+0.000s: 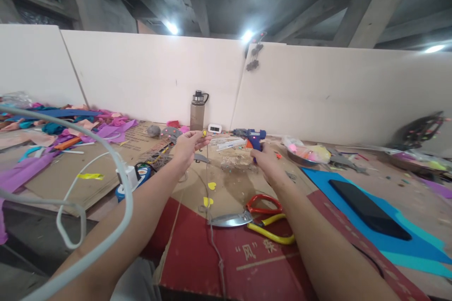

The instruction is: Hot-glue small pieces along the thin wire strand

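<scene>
Pinched between the fingertips of my left hand (190,146) is a small yellow piece (204,133), held above the cardboard. A thin grey-brown cord (212,230) runs from below that hand down over the red cardboard. My right hand (264,156) is wrapped round the handle of a blue glue gun (256,136), whose nozzle end points left. Two yellow paper hearts, one higher (212,186) and one lower (208,201), lie along the cord. Scissors (254,221) with one red and one yellow handle rest on the cardboard (261,268) between my forearms.
A bottle (197,112) and a small white digital device (214,128) stand near the white partition. A black phone (367,207) lies on blue sheets at right. Colored scraps (92,127) and a white cable (129,197) are at left. A bowl (307,155) holds bright pieces.
</scene>
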A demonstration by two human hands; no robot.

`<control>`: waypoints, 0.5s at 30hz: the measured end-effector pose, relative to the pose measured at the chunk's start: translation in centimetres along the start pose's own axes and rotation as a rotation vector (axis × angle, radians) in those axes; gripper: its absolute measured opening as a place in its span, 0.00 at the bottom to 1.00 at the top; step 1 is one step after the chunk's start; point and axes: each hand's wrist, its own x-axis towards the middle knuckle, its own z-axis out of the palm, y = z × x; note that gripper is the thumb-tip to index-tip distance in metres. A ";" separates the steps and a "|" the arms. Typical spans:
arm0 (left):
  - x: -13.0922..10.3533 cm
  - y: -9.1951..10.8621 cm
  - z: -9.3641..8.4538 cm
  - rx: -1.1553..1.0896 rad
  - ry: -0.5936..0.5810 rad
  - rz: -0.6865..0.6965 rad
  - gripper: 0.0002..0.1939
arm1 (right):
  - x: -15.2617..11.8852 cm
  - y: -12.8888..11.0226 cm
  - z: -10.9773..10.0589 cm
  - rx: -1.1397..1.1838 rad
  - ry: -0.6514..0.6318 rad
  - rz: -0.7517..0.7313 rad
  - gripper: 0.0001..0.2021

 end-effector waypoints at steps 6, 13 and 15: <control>0.4 -0.6 -0.3 0.028 0.011 -0.038 0.03 | -2.8 -4.1 -0.4 0.953 -0.359 0.202 0.16; 0.3 -0.8 -0.1 0.043 0.013 -0.048 0.03 | -3.6 -4.8 0.3 0.857 -0.291 -0.048 0.17; 0.2 -0.7 -0.1 0.041 -0.001 -0.043 0.03 | -3.5 -4.6 0.6 0.756 -0.251 -0.106 0.18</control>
